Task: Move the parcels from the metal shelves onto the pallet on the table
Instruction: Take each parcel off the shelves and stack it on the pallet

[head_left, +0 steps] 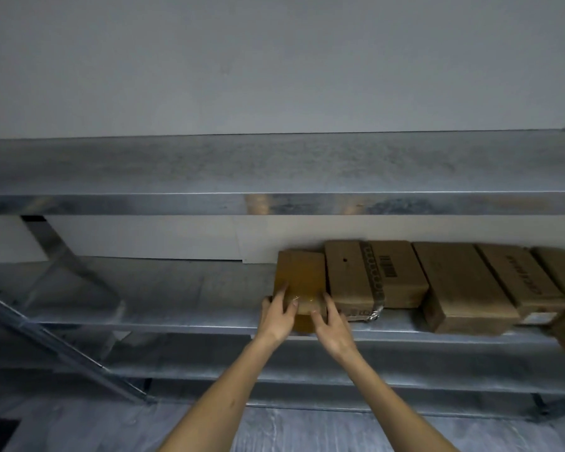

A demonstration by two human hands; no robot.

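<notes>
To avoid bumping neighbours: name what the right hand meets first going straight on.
The small brown parcel, which the right hand grips at its front right corner. The taped cardboard box sits just right of that line, though depth is unclear.

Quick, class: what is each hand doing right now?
Left hand: holds the small parcel at its near end.
Right hand: holds the same small parcel.

Brown parcels (pixel 375 275), black barcode; grey metal shelves (pixel 177 298).

The metal shelf (pixel 177 288) carries a row of brown cardboard parcels (pixel 349 275) toward its right.
</notes>
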